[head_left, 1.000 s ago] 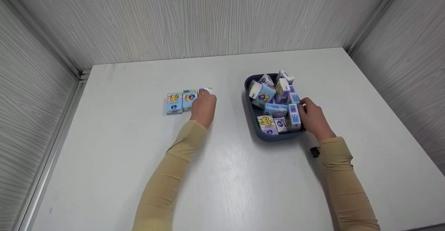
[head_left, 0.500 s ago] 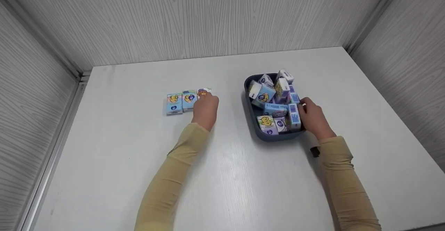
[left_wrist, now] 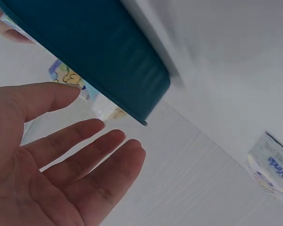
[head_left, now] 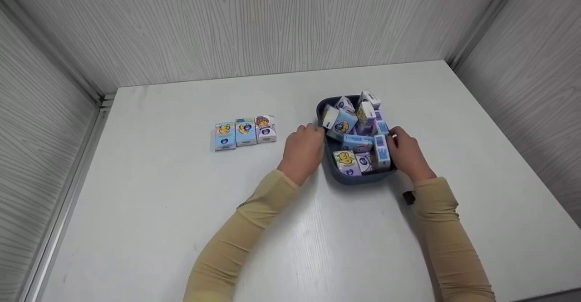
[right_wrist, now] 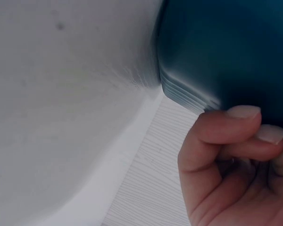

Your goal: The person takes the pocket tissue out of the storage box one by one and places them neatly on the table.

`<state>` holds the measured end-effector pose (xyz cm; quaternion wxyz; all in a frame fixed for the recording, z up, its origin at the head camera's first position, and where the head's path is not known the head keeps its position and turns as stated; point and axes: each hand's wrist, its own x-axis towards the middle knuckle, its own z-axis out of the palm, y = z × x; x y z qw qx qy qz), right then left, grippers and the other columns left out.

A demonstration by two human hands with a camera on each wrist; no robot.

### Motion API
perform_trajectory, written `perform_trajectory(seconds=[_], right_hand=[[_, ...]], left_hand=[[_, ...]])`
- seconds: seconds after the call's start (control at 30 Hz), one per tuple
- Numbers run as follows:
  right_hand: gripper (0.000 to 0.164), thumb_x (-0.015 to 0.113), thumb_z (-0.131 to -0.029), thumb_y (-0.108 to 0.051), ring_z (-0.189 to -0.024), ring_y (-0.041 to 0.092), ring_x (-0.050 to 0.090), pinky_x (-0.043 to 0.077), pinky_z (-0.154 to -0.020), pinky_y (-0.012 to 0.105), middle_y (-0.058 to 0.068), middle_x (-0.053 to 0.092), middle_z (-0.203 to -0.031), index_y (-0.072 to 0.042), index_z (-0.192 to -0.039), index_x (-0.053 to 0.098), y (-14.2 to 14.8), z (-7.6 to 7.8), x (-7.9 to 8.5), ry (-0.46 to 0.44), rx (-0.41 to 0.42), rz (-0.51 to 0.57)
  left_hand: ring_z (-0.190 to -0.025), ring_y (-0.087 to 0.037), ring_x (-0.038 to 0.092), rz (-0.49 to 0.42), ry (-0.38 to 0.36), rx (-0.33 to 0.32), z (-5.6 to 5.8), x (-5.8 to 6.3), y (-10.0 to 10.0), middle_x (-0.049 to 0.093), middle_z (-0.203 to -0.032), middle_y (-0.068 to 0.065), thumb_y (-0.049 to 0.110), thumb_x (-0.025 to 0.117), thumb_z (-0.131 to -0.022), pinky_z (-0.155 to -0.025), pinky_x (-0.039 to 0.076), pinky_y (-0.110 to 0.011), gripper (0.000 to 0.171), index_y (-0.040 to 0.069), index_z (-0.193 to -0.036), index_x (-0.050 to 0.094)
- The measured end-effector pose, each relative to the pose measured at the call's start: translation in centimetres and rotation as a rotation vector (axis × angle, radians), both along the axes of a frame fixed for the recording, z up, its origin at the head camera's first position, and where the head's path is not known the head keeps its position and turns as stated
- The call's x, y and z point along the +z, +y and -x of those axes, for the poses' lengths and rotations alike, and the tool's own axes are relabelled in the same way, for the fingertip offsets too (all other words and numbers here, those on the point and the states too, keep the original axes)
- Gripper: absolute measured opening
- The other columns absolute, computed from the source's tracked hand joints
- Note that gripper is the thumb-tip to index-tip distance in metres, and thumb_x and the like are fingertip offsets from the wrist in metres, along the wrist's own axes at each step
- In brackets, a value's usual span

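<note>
Head view: three small packs (head_left: pixel 245 131) side by side on the tabletop (head_left: pixel 136 202), others heaped in the bin (head_left: pixel 356 180). Left wrist: left hand (left_wrist: pixel 47 190) relaxed, holding nothing, by the bin. Right wrist: right hand (right_wrist: pixel 236 188) grips the bin, presumably steadying it.

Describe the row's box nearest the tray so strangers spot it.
On the table, find the row of boxes outside the tray. The box sits at the tray end; its face is white and purple, while its neighbours are mostly blue.
</note>
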<state>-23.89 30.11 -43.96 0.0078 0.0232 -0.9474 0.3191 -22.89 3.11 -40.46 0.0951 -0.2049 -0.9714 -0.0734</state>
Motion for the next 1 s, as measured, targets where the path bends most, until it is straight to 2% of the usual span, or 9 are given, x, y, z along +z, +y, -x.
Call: perform_trajectory(seconds=[0.1,0.2,0.37,0.43,0.5,0.7,1.0], right_hand=[[0.035,0.034,-0.104,-0.024,-0.069,0.026,0.052,0.042,-0.06,0.038,0.017,0.058,-0.086,0.004,-0.121,0.047,-0.1,0.0,0.0,0.01,0.012,-0.008],[0.034,0.034,-0.104,-0.023,-0.063,0.024,0.049,0.04,-0.057,0.037,0.016,0.056,-0.081,0.004,-0.12,0.047,-0.1,0.1,0.0,0.013,0.02,-0.015],[0.034,0.034,-0.103,-0.022,-0.066,0.025,0.05,0.04,-0.059,0.038,0.017,0.057,-0.083,0.005,-0.12,0.047,-0.1,0.1,0.0,0.016,0.016,-0.009],[0.034,0.034,-0.103,-0.022,-0.068,0.026,0.051,0.041,-0.06,0.038,0.018,0.058,-0.085,0.005,-0.119,0.048,0.0,0.1,0.0,0.019,0.012,-0.007],[0.034,0.034,-0.103,-0.022,-0.069,0.027,0.052,0.041,-0.061,0.038,0.018,0.058,-0.086,0.005,-0.119,0.048,0.0,0.1,-0.1,0.022,0.006,-0.005],[0.033,0.034,-0.103,-0.021,-0.067,0.026,0.052,0.041,-0.059,0.038,0.018,0.058,-0.085,0.005,-0.119,0.048,0.0,0.0,-0.1,0.025,0.008,-0.001],[0.035,0.035,-0.103,-0.021,-0.076,0.03,0.055,0.044,-0.066,0.041,0.022,0.06,-0.093,0.006,-0.12,0.047,0.0,0.1,0.0,0.02,0.002,0.0]], left_hand=[[-0.09,-0.024,0.059,0.03,-0.002,-0.034,-0.8,0.5,1.2,0.062,-0.104,-0.011,0.022,0.056,-0.095,-0.069,0.051,-0.037,0.026,0.005,-0.114,0.063],[-0.092,-0.024,0.059,0.067,0.026,-0.07,-1.5,0.6,2.2,0.061,-0.108,-0.01,0.023,0.057,-0.095,-0.071,0.052,-0.037,0.029,0.006,-0.117,0.063],[-0.093,-0.024,0.06,0.101,0.109,-0.131,-2.5,0.3,3.5,0.063,-0.107,-0.009,0.023,0.058,-0.094,-0.072,0.053,-0.036,0.027,0.007,-0.115,0.066],[-0.093,-0.023,0.061,0.107,0.117,-0.158,-2.7,0.1,4.0,0.064,-0.106,-0.009,0.022,0.059,-0.094,-0.072,0.053,-0.036,0.025,0.008,-0.113,0.067],[-0.093,-0.023,0.061,0.122,0.101,-0.19,-2.9,0.0,4.4,0.064,-0.104,-0.007,0.019,0.061,-0.093,-0.073,0.052,-0.036,0.022,0.01,-0.112,0.068],[-0.087,-0.019,0.062,0.174,-0.007,-0.273,-2.7,-0.4,5.3,0.066,-0.098,0.0,0.008,0.063,-0.092,-0.072,0.048,-0.034,0.017,0.018,-0.103,0.071],[-0.084,-0.018,0.065,0.136,-0.074,-0.326,-1.4,-1.2,5.9,0.069,-0.091,0.0,0.008,0.056,-0.095,-0.071,0.051,-0.036,0.017,0.015,-0.096,0.072]])
